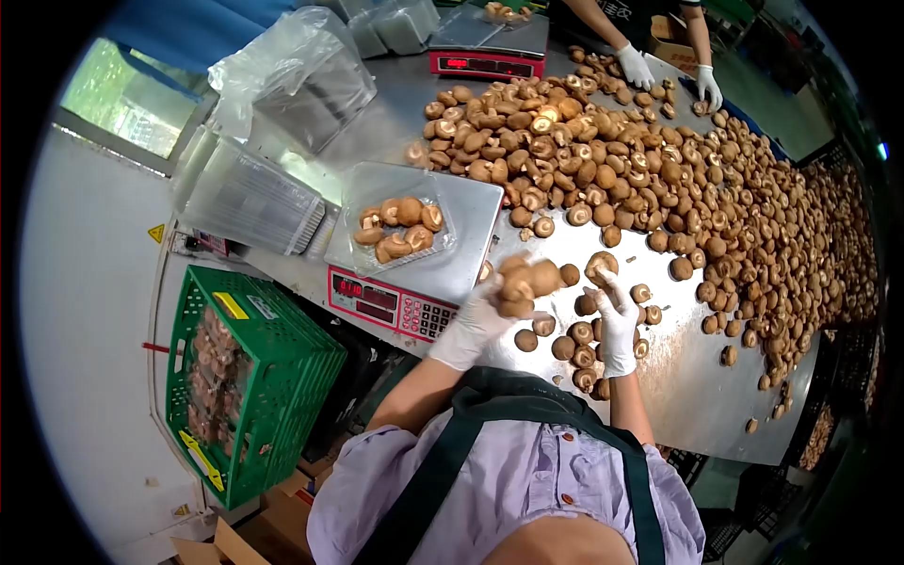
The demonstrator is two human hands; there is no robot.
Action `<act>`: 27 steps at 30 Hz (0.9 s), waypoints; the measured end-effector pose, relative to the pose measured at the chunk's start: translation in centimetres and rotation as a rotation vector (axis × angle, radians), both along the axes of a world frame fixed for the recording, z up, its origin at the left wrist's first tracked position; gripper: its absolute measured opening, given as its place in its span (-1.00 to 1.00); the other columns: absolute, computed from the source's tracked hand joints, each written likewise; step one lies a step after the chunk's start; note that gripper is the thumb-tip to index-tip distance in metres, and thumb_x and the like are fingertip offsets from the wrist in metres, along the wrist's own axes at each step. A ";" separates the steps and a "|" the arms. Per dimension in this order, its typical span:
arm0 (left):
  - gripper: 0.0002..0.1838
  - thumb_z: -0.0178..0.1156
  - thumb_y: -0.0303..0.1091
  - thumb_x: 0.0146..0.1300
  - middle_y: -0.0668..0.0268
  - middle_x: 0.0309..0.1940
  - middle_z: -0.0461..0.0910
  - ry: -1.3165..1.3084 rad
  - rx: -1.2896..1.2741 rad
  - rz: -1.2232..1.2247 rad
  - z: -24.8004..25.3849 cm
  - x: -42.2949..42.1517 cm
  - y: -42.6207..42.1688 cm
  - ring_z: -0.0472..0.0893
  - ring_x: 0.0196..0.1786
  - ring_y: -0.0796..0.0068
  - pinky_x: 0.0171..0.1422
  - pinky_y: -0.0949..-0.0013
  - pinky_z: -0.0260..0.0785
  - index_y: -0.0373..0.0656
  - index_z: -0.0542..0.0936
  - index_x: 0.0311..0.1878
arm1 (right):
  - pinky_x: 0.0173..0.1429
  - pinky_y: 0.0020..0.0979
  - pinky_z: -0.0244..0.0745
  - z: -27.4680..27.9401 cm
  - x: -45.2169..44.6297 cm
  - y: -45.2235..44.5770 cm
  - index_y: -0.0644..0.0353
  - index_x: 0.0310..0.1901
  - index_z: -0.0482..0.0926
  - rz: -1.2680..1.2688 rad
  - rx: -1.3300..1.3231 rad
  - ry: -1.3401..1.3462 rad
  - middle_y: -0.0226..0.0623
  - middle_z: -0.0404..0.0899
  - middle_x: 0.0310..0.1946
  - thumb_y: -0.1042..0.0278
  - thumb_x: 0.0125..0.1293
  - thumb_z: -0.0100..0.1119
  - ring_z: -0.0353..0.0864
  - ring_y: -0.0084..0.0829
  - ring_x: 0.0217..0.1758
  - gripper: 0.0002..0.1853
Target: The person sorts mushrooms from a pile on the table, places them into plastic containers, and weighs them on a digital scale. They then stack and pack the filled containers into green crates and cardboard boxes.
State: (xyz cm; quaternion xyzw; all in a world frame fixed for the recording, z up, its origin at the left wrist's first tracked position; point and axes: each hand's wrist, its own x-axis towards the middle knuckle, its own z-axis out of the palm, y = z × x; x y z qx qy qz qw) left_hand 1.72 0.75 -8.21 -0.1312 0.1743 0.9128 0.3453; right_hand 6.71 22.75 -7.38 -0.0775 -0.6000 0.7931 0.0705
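My left hand (478, 325), in a white glove, is closed around several shiitake mushrooms (529, 278), slightly blurred, above the metal table near the scale's right corner. In my right hand (617, 328), also gloved, a single shiitake mushroom (600, 265) is pinched at the fingertips. Loose mushrooms (583, 333) lie below and between both hands. To the left, a transparent plastic tray (428, 252) with several mushrooms in it rests on the digital scale (471, 221), whose red digits are lit.
A large mushroom heap (650, 174) spreads across the metal table (702, 400). Stacked transparent trays (250, 202) and a plastic bag (282, 66) stand left. A green crate (282, 377) holds packed mushrooms. A second scale (485, 56) sits behind; a co-worker's gloved hands (636, 68) touch mushrooms opposite.
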 end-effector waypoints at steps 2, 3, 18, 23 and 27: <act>-0.15 0.37 -0.17 -0.09 0.11 0.21 0.31 0.237 -0.116 0.164 2.4 -1.9 -4.6 0.39 0.21 0.02 0.24 -0.39 0.23 0.00 0.25 0.33 | 0.23 -0.41 0.39 0.1 -0.4 -0.7 0.35 0.16 0.43 0.047 0.014 -0.001 -0.21 0.47 0.12 0.53 0.29 0.12 0.46 -0.41 0.18 -0.61; -0.12 0.43 -0.19 -0.12 0.13 0.19 0.35 0.386 -0.203 0.253 4.5 -2.9 -6.6 0.46 0.14 0.06 0.24 -0.31 0.27 -0.04 0.25 0.33 | 0.22 -0.42 0.39 0.4 -0.5 -1.3 0.35 0.15 0.44 0.080 0.033 0.006 -0.22 0.48 0.11 0.53 0.29 0.13 0.46 -0.43 0.17 -0.62; -0.50 0.31 -0.24 0.04 0.16 0.10 0.46 1.354 -1.863 0.284 5.0 -9.6 -15.8 0.39 0.23 0.06 0.33 0.16 0.22 -0.14 0.53 0.09 | 0.03 -0.52 0.43 2.8 -2.1 -7.4 0.20 0.12 0.51 0.170 0.299 -0.085 -0.34 0.51 -0.01 0.43 0.29 0.14 0.49 -0.56 0.00 -0.65; -0.45 0.27 -0.48 -0.02 0.15 0.11 0.48 1.265 -1.377 0.338 6.6 -9.9 -16.8 0.41 0.24 0.14 0.37 0.26 0.19 -0.16 0.50 0.14 | -0.06 -0.55 0.44 4.3 -4.1 -9.6 0.18 0.18 0.47 0.155 0.227 -0.178 -0.37 0.55 -0.04 0.34 0.35 0.11 0.50 -0.62 -0.18 -0.63; -0.39 0.29 -0.38 -0.03 0.12 0.22 0.39 1.415 -1.684 0.109 8.2 -10.9 -16.0 0.35 0.31 0.22 0.38 0.24 0.20 -0.11 0.46 0.20 | -0.16 -0.61 0.47 4.9 -6.0 -10.8 0.15 0.23 0.43 0.169 0.229 -0.147 -0.38 0.58 -0.09 0.25 0.34 0.15 0.52 -0.67 -0.26 -0.55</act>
